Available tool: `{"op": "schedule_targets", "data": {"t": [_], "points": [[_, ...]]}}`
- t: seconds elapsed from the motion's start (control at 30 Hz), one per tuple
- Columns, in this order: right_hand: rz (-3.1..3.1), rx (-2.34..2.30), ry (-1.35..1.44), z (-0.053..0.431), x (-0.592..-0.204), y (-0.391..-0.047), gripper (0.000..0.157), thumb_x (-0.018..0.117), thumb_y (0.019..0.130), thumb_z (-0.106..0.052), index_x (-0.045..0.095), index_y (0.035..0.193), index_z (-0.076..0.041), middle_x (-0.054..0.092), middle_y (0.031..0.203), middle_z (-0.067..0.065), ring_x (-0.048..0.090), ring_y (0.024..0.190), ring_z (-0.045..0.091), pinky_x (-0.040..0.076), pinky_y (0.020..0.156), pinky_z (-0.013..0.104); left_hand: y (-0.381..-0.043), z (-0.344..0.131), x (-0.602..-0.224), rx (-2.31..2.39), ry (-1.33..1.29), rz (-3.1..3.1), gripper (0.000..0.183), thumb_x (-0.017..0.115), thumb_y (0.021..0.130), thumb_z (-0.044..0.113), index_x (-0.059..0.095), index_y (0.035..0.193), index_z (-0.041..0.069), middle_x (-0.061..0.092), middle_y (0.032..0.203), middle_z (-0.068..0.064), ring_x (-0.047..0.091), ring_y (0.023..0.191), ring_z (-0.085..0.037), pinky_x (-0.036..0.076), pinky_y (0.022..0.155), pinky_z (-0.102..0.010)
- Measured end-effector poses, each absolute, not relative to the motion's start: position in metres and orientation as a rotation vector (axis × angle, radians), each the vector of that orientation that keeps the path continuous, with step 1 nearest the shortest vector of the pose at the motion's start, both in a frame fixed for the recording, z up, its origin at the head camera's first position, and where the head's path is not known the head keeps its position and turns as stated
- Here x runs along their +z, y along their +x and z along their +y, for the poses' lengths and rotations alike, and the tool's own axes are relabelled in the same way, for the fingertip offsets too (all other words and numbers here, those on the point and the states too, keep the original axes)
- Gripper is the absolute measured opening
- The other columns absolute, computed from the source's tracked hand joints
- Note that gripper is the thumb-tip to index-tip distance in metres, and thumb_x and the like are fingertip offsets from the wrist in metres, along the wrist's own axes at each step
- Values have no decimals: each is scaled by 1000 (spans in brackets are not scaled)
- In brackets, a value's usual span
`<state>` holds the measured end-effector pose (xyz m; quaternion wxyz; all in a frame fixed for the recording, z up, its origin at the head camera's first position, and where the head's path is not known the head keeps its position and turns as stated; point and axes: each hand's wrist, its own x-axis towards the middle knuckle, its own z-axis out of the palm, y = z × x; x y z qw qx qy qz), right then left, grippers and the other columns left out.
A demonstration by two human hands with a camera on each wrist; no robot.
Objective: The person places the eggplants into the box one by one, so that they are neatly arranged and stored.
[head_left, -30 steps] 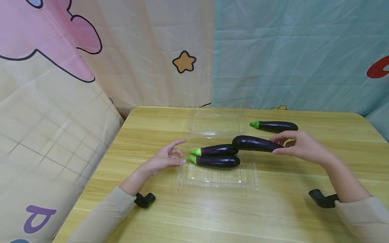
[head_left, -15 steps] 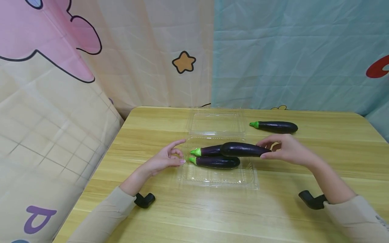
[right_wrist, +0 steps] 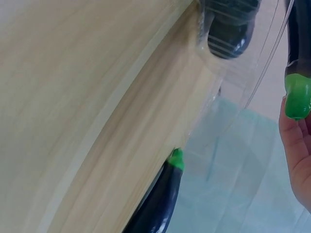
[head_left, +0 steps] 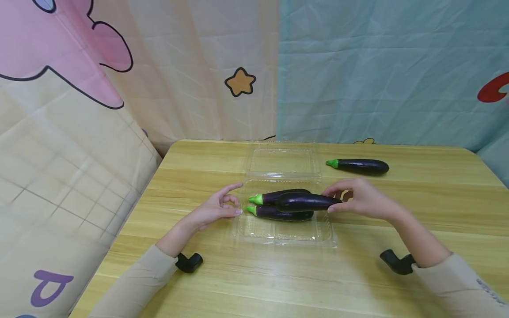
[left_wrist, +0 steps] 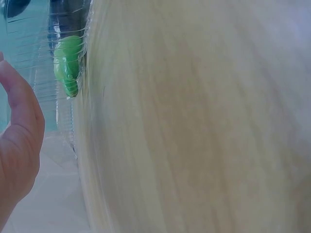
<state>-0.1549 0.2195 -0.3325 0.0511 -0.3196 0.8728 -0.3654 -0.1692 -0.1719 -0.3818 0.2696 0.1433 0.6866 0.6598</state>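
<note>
My right hand (head_left: pixel 363 199) pinches an eggplant (head_left: pixel 304 202) by its stem end, the rounded end pointing left; its green cap (right_wrist: pixel 298 94) shows at the fingers in the right wrist view. It hangs over two eggplants, a rear one (head_left: pixel 271 197) and a front one (head_left: pixel 278 213), lying side by side with green stems to the left. Both lie in the base of a clear plastic clamshell box (head_left: pixel 284 237). At the box's left edge is my left hand (head_left: pixel 212 208), index finger extended, the other fingers loosely bent, thumb at the rim. Whether it presses the rim I cannot tell.
The clamshell's lid (head_left: pixel 283 161) lies folded back behind the base. Another eggplant (head_left: pixel 359 166) lies at the table's back right, its stem to the left. A wooden table (head_left: pixel 254 282) carries everything, with printed curtains (head_left: pixel 338 70) behind and at the left.
My right hand has moved left and slightly nearer with the eggplant, bringing it from the box's right rear to over the two inside. The left hand has stayed put.
</note>
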Motion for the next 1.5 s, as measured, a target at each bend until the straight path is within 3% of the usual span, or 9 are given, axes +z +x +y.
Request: {"op": "schedule_targets", "data": {"t": [0.73, 1.5], "points": [[2624, -1026, -1043, 184, -334, -159, 34, 76, 78, -25, 69, 107, -9, 66, 104, 1, 57, 83, 10, 52, 69, 27, -170, -172, -382, 1781, 389, 1858, 79, 63, 83, -4, 21, 148, 12, 50, 94, -6, 54, 65, -7, 49, 68, -23], [2593, -956, -1148, 152, -350, -151, 29, 78, 75, -19, 70, 101, -8, 66, 92, -3, 52, 71, 8, 47, 58, 22, -170, -172, -384, 1767, 390, 1880, 78, 64, 83, -4, 22, 148, 12, 51, 93, -5, 54, 65, -7, 50, 68, -25]]}}
